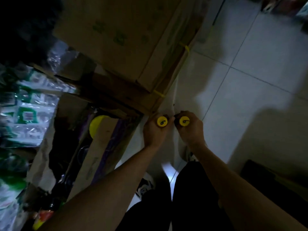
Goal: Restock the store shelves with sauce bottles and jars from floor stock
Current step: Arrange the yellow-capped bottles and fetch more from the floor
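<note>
I look straight down in dim light. My left hand (154,132) grips a bottle whose yellow cap (162,121) bears a handwritten 6. My right hand (190,129) grips a second bottle with a matching yellow cap (184,121), also marked 6. The two caps sit side by side above the white tiled floor; the bottles' bodies are hidden inside my fists. Another yellow cap (95,126) shows inside an open cardboard box (100,154) to the left.
A large closed carton (126,40) bound with yellow straps sits ahead on the left. Plastic-wrapped green and white packs (25,104) lie at far left. White floor tiles (250,80) spread to the right. A dark box (266,177) lies at lower right. My legs and shoes show below.
</note>
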Demonstrator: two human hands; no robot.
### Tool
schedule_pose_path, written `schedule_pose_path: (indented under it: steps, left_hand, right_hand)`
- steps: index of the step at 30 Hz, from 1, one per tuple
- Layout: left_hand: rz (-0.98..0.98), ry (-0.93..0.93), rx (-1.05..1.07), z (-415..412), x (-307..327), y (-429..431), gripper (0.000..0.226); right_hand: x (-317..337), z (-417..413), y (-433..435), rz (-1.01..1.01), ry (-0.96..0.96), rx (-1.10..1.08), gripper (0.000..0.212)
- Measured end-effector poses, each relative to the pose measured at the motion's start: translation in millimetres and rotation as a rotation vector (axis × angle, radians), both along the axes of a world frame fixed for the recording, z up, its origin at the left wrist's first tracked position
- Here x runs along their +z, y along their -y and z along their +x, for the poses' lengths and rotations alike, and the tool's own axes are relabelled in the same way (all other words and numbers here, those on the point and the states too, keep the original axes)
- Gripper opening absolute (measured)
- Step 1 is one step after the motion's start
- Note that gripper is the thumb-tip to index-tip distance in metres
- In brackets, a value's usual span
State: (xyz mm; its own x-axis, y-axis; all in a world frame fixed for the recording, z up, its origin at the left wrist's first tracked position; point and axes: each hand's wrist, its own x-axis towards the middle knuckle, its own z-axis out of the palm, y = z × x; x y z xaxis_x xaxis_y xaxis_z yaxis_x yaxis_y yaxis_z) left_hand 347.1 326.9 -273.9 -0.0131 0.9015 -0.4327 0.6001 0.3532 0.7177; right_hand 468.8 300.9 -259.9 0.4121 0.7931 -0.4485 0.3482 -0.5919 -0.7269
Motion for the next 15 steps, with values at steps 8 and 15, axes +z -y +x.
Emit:
schedule_pose_path:
  steps: [8, 15]
  left_hand:
    - [0.088, -0.015, 0.035, 1.6, -35.7, 11.4, 0.028]
    - [0.005, 0.032, 0.044, -1.3, -37.6, 11.4, 0.044]
  right_hand:
    - [-35.9, -3.6, 4.7, 0.047, -0.092, -0.085, 0.027]
    - [-45.5, -6.8, 6.3, 0.082, -0.059, -0.056, 0.039]
